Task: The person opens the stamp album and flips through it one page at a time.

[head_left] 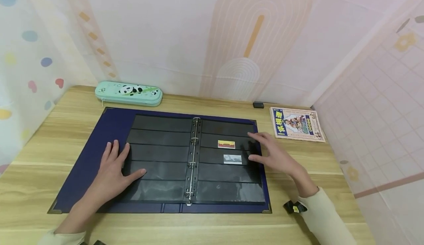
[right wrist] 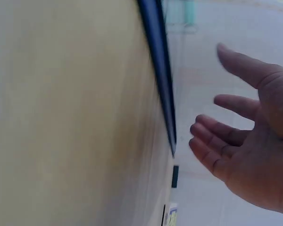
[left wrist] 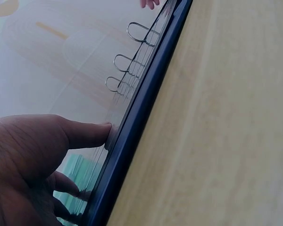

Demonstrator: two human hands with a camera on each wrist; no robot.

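Observation:
A dark blue ring binder (head_left: 89, 156) lies open with black pocket pages (head_left: 159, 153) on both sides of its metal rings (head_left: 192, 164). On the right page are a red and yellow stamp (head_left: 226, 144) and, just below, a grey one (head_left: 232, 159). The left hand (head_left: 110, 175) rests with spread fingers on the left page's outer edge; its thumb touches the page in the left wrist view (left wrist: 47, 150). Over the right page's outer edge, the right hand (head_left: 275, 155) hovers with fingers apart, holding nothing; the right wrist view shows this hand (right wrist: 250, 136) above the binder (right wrist: 160, 70).
A mint pencil case (head_left: 129, 93) with a panda picture lies behind the binder at the left. At the back right are a small black object (head_left: 258, 105) and a colourful booklet or stack (head_left: 297, 124). Patterned cloth (head_left: 165, 35) hangs behind the wooden table (head_left: 198, 226).

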